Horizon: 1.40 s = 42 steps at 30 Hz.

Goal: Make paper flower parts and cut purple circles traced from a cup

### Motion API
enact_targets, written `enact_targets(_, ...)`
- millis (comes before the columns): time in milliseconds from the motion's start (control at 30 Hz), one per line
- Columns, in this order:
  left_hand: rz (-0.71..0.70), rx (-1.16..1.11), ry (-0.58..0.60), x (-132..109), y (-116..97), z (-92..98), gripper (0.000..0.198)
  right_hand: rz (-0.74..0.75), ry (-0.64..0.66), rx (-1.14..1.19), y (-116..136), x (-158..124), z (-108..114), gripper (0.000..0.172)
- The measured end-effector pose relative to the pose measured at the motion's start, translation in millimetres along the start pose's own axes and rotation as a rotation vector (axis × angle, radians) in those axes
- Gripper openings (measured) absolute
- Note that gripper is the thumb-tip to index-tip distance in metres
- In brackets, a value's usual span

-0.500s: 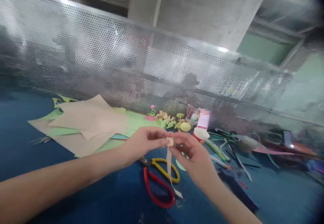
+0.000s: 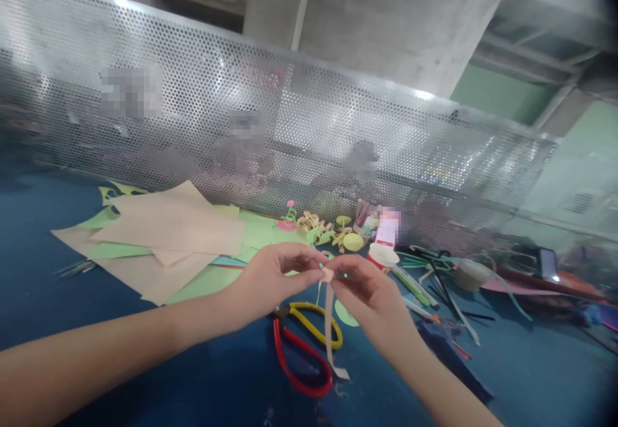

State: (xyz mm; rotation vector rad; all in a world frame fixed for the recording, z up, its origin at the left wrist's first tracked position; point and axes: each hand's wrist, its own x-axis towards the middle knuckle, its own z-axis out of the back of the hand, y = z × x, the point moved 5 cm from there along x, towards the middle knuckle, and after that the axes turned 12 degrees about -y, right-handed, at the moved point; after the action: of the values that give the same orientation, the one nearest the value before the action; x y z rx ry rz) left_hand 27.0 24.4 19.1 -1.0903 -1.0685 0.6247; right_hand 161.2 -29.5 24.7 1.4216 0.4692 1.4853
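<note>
Between the fingertips of my left hand [image 2: 275,282] and my right hand [image 2: 369,292] is a narrow pale paper strip [image 2: 329,324]. Its upper end is folded into a small piece pinched by both hands; the long tail hangs down and bends at the bottom. Both hands are closed, thumbs against fingers. Below them on the blue table lie scissors [image 2: 309,375] with one red and one yellow handle; the strip's tail hangs in front of the handles. A pale green paper disc [image 2: 346,311] lies partly behind my right hand.
Peach and green paper sheets [image 2: 178,221] are piled at left. Small paper shapes [image 2: 318,224], a red-and-white paper cup [image 2: 383,256] and a pink-and-white box [image 2: 387,227] stand behind my hands. Pipe cleaners [image 2: 449,298] and dark cloth [image 2: 451,356] lie at right. A perforated metal screen [image 2: 193,105] borders the table.
The folded top of the strip has turned and dropped slightly between my fingertips. Its tail has swung a little to the right. Both hands stay in nearly the same place.
</note>
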Motion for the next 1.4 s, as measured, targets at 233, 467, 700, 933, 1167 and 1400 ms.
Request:
enact_targets(233,-0.282,0.232,-0.063,-7.5,-17.5,5.6,0.015,0.001,-0.028,-0.033,4.6,-1.5,4.1,0.01)
enact_targets(467,-0.325,0.265,-0.064,-5.1,-19.0,4.9,0.013,0.013,-0.04,-0.068,6.0,0.2,4.4,0.008)
enact_targets(700,-0.365,0.301,-0.054,-8.5,-20.9,5.4,0.012,0.006,-0.05,-0.075,5.0,0.4,5.3,0.009)
enact_targets(933,-0.416,0.326,-0.049,-9.9,-22.9,3.5,0.011,-0.025,-0.033,-0.098,2.0,0.3,4.9,0.01)
enact_targets(1167,-0.353,0.297,0.001,-8.8,-19.3,0.0,0.012,0.005,-0.005,-0.183,6.2,-1.6,5.8,0.011)
enact_targets(1400,-0.206,0.199,0.036,-1.3,-8.1,3.3,0.014,-0.101,-0.022,-0.228,-3.3,-0.1,7.2,0.017)
